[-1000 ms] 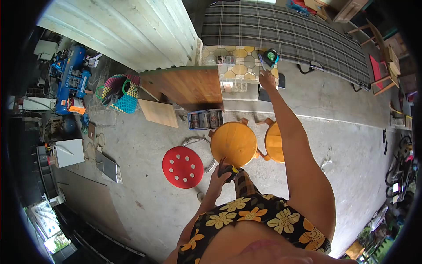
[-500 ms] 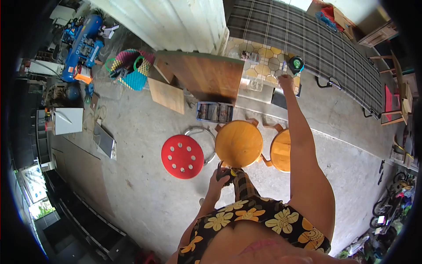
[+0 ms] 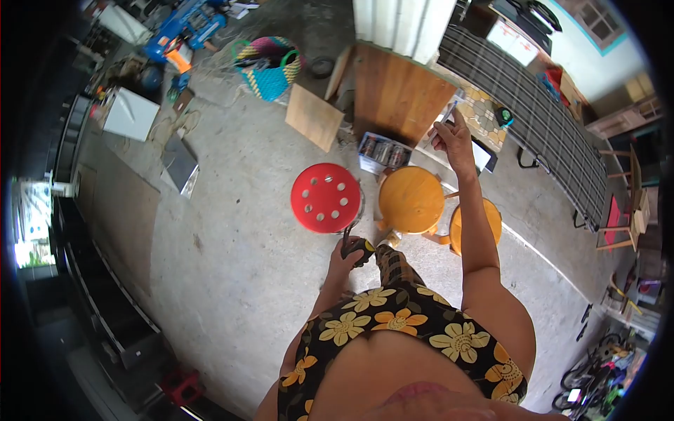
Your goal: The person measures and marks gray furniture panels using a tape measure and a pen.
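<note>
My left hand [image 3: 345, 257], low in front of my body, is closed round a black and yellow tape measure [image 3: 361, 251], with a thin dark item sticking up beside it. My right hand [image 3: 453, 142] reaches forward beside the wooden panel [image 3: 397, 91], near the tiled ledge [image 3: 484, 116]. Its fingers are bent, and what they hold, if anything, is too small to make out. On the ledge, to the right of that hand, sits a round black and green object [image 3: 504, 116].
A red stool [image 3: 326, 198] and two wooden stools [image 3: 411, 200] stand ahead. A blue crate [image 3: 383, 153] is behind them. A woven basket [image 3: 268, 70], a loose board [image 3: 314, 117] and a plaid folding bed [image 3: 533, 119] lie further off.
The view has turned, so the stools and panel appear further right. My right hand has moved left along the ledge, away from the round object. My left hand still holds the tape measure.
</note>
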`<action>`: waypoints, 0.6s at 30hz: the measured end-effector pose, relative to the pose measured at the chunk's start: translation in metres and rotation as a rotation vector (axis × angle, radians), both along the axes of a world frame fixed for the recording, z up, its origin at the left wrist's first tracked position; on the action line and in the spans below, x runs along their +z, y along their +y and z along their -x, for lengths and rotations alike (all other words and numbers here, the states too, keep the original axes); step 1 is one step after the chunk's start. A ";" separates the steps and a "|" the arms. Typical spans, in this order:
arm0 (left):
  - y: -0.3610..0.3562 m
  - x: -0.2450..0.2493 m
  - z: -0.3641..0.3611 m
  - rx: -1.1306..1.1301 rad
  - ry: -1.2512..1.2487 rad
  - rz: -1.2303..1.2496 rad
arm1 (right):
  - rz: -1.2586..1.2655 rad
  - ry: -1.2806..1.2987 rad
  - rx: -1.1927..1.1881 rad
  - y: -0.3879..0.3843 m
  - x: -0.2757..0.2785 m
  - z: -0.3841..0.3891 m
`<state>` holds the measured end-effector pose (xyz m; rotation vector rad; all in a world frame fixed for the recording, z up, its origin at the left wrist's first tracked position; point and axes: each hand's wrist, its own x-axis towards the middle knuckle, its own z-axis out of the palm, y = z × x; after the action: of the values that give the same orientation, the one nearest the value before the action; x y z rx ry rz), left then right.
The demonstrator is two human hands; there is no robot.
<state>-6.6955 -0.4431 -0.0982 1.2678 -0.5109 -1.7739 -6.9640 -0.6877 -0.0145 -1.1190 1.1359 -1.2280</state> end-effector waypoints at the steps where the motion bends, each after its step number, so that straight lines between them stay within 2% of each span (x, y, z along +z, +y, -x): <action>1: 0.017 0.003 -0.016 0.037 -0.001 0.010 | 0.037 0.014 0.015 0.017 0.013 -0.024; 5: 0.097 0.013 -0.083 0.171 -0.015 0.007 | 0.108 0.075 0.150 0.085 0.047 -0.114; 11: 0.215 0.021 -0.169 0.406 -0.031 -0.021 | 0.134 0.031 0.390 0.162 0.058 -0.239; 15: 0.265 0.028 -0.202 0.580 -0.051 -0.005 | 0.173 0.030 0.493 0.197 0.062 -0.317; 18: 0.288 0.034 -0.215 0.689 -0.026 0.022 | 0.204 -0.036 0.660 0.217 0.072 -0.363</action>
<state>-6.4804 -0.1550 -0.0638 1.2544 -0.0778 -1.1680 -6.6015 -0.4708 0.0572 -1.4657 0.5397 -0.8422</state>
